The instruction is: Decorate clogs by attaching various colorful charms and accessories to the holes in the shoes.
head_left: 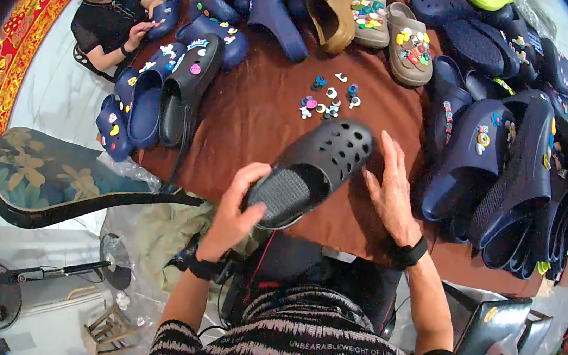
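A black clog (334, 148) with holes over its toe is tilted above the table, toe pointing away to the right. My left hand (233, 208) grips it at the heel end, thumb inside on the insole. My right hand (394, 194) is at the right of the clog's toe, fingers stretched out, with nothing in it; whether the fingertips touch the clog I cannot tell. Just beyond the toe lies a loose group of small shoe charms (328, 103), white, blue, black and pink.
Brown cloth covers the table (234, 118). Navy clogs (475, 151) with charms crowd the right side. A decorated black clog (188, 88), a tan clog (332, 13) and taupe clogs (410, 47) stand left and far. At far left a person (109, 10) handles a navy clog.
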Demonstrator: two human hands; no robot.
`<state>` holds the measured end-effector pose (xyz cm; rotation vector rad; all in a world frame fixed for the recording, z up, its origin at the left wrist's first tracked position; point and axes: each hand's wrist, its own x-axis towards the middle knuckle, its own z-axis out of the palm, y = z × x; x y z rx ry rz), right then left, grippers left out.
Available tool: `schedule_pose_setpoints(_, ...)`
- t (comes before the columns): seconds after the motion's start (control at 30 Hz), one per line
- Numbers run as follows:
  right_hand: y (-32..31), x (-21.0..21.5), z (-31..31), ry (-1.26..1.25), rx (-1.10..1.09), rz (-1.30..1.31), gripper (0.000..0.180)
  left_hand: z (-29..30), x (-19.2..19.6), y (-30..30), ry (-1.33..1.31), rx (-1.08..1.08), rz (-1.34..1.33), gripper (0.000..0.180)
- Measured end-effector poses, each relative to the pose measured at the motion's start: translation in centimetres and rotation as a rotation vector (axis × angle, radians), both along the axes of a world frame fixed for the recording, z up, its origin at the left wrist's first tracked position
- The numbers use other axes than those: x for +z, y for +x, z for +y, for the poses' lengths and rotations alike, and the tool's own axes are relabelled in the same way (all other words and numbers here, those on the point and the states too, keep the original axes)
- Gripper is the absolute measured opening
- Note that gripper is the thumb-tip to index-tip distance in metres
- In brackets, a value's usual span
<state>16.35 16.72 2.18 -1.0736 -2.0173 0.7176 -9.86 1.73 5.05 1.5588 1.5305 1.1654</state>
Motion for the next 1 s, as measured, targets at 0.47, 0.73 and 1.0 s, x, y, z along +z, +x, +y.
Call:
schedule_pose_setpoints(0.47, -2.7, 0.8, -4.8, -0.144, 0.133, -0.126, 0.083, -1.5, -3.9, 4.2, -0.074, 0.173, -0.065, 0.062)
schedule_pose_setpoints(0.73, -1.2, -0.3, -4.5, -0.175, 0.188, -0.007, 0.062, -1.5, -3.4, 4.7, 0.041, 0.145, 0.223, 0.055)
schedule_pose_setpoints(1.0, -1.4, -4.3, -4.6, -0.040, 0.103, 0.053, 0.057, -1.7, -4.3, 4.9, 0.021, 0.211, 0.255, 0.052)
